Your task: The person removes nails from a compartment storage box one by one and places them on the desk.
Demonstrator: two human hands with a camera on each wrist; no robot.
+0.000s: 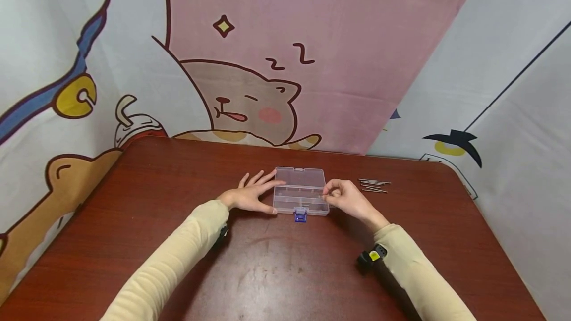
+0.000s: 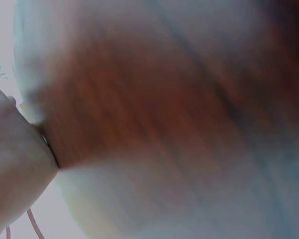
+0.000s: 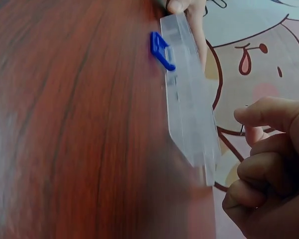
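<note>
A clear plastic divided box (image 1: 299, 178) stands on the table with its lid laid back and a blue latch (image 1: 301, 215) at the front. My left hand (image 1: 246, 197) rests at its left side, fingers spread, thumb at the front corner and index finger reaching over the box. At the box's right edge my right hand (image 1: 349, 199) pinches a thin nail-like metal piece (image 3: 243, 128) between thumb and index finger; its ends are mostly hidden. The right wrist view shows the box (image 3: 191, 99) from its side. Only part of the left hand (image 2: 20, 159) shows in the left wrist view.
Several thin metal pieces (image 1: 373, 185) lie in a loose group on the table right of the right hand. The brown wooden table (image 1: 267, 271) ends at a printed cloth (image 1: 334, 63) behind it.
</note>
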